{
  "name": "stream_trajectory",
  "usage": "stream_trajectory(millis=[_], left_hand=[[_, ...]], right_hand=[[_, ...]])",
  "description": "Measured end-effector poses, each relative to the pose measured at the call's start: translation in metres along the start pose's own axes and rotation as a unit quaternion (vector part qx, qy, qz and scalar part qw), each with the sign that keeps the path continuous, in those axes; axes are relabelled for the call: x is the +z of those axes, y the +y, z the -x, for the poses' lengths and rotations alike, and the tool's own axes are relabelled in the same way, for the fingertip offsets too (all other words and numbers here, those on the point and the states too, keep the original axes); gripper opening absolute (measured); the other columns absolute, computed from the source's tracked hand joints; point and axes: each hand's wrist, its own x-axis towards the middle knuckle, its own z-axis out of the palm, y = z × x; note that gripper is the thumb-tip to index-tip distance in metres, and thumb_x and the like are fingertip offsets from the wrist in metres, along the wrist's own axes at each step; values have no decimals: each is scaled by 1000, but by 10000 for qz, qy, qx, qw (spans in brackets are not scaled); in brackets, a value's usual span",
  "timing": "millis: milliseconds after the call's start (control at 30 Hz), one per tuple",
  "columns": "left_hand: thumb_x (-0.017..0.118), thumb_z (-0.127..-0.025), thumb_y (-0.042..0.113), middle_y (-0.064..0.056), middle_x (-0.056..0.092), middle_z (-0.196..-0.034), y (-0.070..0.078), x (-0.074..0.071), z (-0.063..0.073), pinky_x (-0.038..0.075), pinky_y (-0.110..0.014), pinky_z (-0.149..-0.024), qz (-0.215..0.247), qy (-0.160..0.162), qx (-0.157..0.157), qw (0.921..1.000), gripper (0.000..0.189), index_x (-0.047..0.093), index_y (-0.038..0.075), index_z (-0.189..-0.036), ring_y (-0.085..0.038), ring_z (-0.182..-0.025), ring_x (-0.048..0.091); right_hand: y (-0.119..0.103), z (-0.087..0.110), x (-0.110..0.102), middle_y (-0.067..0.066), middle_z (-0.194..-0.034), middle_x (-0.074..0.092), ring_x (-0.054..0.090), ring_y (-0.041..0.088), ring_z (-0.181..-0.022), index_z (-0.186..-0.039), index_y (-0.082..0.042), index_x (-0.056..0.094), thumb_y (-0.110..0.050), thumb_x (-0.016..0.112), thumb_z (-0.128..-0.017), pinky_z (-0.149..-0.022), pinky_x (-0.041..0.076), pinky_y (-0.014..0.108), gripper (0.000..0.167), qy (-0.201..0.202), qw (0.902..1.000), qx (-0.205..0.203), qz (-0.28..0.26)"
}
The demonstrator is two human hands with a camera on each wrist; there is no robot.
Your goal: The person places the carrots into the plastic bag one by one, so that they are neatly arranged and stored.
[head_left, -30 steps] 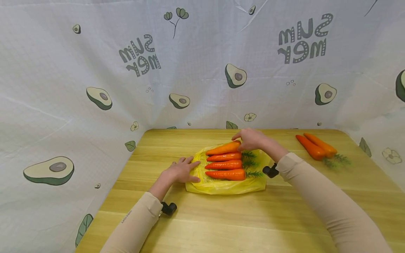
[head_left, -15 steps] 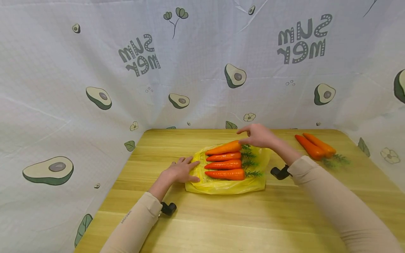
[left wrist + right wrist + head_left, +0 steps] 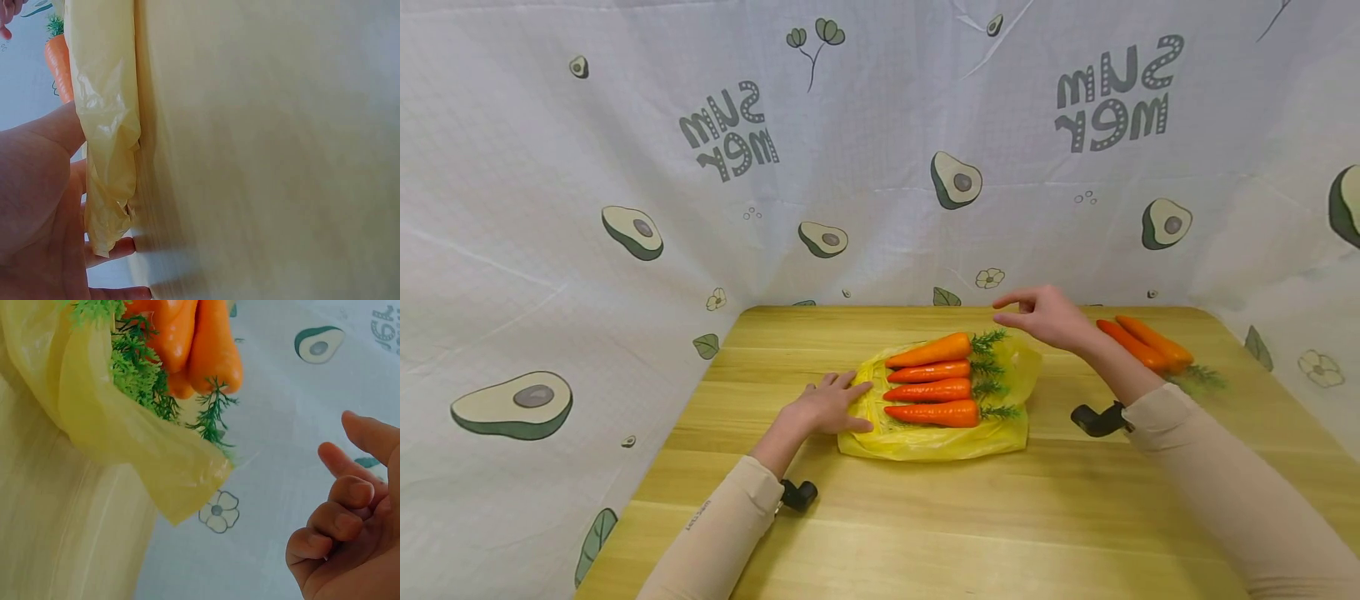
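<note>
Several orange carrots with green tops lie side by side on a crumpled yellow plastic bag (image 3: 925,447), tips to the left. The farthest carrot (image 3: 929,350) slants a little. My left hand (image 3: 824,407) rests with spread fingers on the bag's left edge; in the left wrist view its fingers reach under and beside the bag (image 3: 106,94). My right hand (image 3: 1051,318) hovers beyond the bag's right back corner, holding nothing. In the right wrist view its thumb and index finger stretch out, the other fingers (image 3: 315,544) loosely bent, apart from the carrots (image 3: 215,350).
Two more carrots (image 3: 1156,342) lie together at the table's back right, partly behind my right forearm. The wooden table (image 3: 925,525) ends at a white cloth (image 3: 880,167) printed with avocados, which hangs behind and at both sides.
My right hand has let go of the farthest carrot and moved right and back, away from it. That carrot's green top now shows fully. My left hand stays put.
</note>
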Motion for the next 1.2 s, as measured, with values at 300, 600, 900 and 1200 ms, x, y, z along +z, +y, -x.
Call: stream_trajectory(millis=[300,600,900,1200], left_hand=[[62,-93,60,-9,19,-168,0,0,0,21,-69,-116,4,-11,-7,10000,79,31,30,-160,-39,-153,18],[60,-93,61,-8,17,-169,-1,1,-1,21,-69,-116,-27,-20,-31,10000,79,31,30,-160,-39,-153,17],[59,-94,62,-8,17,-169,-1,2,-2,22,-68,-116,-78,-19,-24,10000,79,30,30,-160,-39,-153,17],[59,-94,62,-8,18,-169,-2,2,-2,22,-69,-116,-104,-2,0,9999,79,30,30,-160,-40,-153,18]], right_hand=[[21,19,-16,0,-64,38,34,19,-53,-128,-3,68,-42,67,-97,-50,31,33,50,371,9967,424,-576],[50,34,-28,-3,-66,34,37,19,-67,-136,-6,63,-52,64,-95,-62,34,34,61,725,9891,910,-901],[74,47,-34,22,-136,56,51,11,-96,-139,-3,59,-53,63,-96,-76,43,17,66,1177,9817,1182,-918],[98,57,-37,-3,-92,50,36,13,-60,-136,0,61,-54,69,-91,-55,33,31,70,1570,9715,1478,-984]])
